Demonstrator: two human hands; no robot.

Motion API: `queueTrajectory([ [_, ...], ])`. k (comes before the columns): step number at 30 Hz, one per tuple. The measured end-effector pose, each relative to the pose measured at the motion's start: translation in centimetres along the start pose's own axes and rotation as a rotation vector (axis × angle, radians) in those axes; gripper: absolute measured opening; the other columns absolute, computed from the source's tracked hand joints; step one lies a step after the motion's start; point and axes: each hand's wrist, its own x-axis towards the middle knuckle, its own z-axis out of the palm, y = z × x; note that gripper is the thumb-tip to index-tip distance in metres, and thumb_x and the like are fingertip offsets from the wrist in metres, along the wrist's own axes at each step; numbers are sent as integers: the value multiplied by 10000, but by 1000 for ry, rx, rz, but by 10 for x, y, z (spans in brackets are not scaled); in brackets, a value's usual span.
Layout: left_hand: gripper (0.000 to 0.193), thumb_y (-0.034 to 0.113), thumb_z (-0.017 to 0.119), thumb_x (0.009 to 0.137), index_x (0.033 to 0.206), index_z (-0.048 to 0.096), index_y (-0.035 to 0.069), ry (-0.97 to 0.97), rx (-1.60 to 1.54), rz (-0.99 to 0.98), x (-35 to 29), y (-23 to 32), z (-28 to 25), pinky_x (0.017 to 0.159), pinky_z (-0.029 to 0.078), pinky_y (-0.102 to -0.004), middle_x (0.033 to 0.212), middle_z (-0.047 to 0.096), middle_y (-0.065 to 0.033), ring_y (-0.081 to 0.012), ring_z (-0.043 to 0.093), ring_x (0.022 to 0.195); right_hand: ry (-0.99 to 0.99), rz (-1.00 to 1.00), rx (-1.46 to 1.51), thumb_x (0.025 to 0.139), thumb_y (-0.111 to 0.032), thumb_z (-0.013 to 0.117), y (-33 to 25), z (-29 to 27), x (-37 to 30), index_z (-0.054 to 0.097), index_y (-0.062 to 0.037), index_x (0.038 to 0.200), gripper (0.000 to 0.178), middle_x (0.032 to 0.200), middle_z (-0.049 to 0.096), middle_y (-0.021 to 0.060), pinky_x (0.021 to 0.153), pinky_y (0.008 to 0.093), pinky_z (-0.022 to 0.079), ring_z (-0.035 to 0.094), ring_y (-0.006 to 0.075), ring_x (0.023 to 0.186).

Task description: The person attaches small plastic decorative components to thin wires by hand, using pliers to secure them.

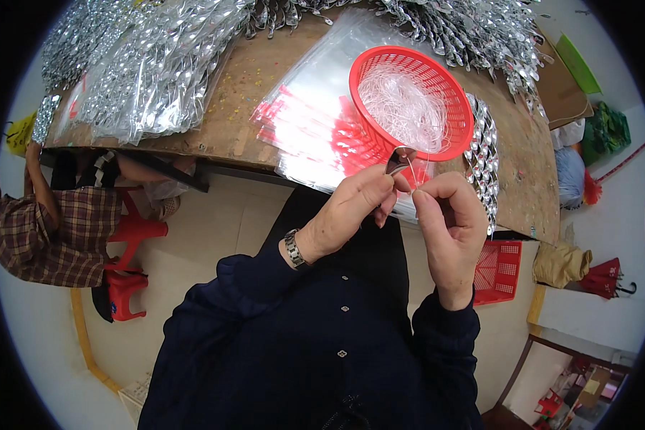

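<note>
Pinched in my left hand is a small shiny silver piece, curved and mirror-like. My right hand is closed with thumb and forefinger on a thin pale string, which runs up to the silver piece. Both hands meet just in front of a round red plastic basket that holds a tangle of white string. Under the basket lies a stack of clear plastic bags with red printed parts. A silver spiral strand hangs over the table edge right of the basket.
Heaps of silver spiral strands cover the left and back of the wooden table. At the left, a person in a checked shirt sits beside red stools. A red crate stands below the table at right, near an umbrella.
</note>
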Motion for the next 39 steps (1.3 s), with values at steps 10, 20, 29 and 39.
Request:
queueTrajectory([
  [10,404,375,457,969,1122,521,6,0,-17,-5,-1,-2,-2,643,413,-224,781,487,-7,-85,469,707,1,10,-5,872,4,560,0,2,1,541,-4,832,45,819,519,-6,650,180,371,468,43,726],
  [20,372,352,469,969,1133,528,24,4,19,-7,-3,-3,-1,649,424,-230,792,504,-11,-90,489,720,4,17,-8,872,6,563,1,3,1,550,3,838,37,821,529,-4,660,182,379,480,44,734],
  [29,273,273,475,976,1045,565,25,11,112,16,-6,-3,8,611,410,-192,760,486,24,-48,459,676,23,120,18,887,-16,575,4,4,-1,563,1,894,22,850,584,5,677,184,416,537,50,753],
  [39,248,245,487,964,1035,559,18,-56,168,23,-9,-9,8,609,406,-204,767,483,25,-52,459,676,71,229,285,874,-5,587,-1,3,0,549,0,982,115,858,599,24,677,200,441,555,71,748],
])
